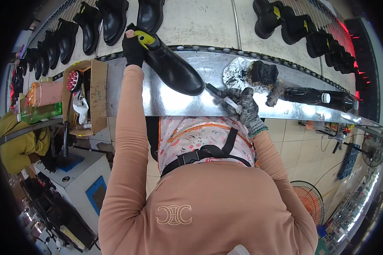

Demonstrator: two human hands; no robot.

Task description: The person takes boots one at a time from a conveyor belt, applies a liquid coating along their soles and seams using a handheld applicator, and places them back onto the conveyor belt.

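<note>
My left hand [132, 52], in a black glove with a fingertip bare, grips a black ankle boot [174, 69] by its upper opening. Yellow-green lining shows inside the shaft. The boot is tilted over the metal ledge, its rounded toe pointing right and toward me. In my right hand [247, 111], gloved in grey knit, is a slim tool [212, 89] with a dark end and a pale section near the fingers; its exact kind is unclear. That dark end comes close to the boot's toe; whether they touch I cannot tell.
A blackened sponge or cloth [263, 74] lies on stained white sheeting [233, 73]. Dark bottles [304, 95] rest farther right. At left, a cardboard box [98, 95] holds a red-bristled brush [73, 80]. Black boots [113, 21] line the conveyor [200, 25] beyond the ledge.
</note>
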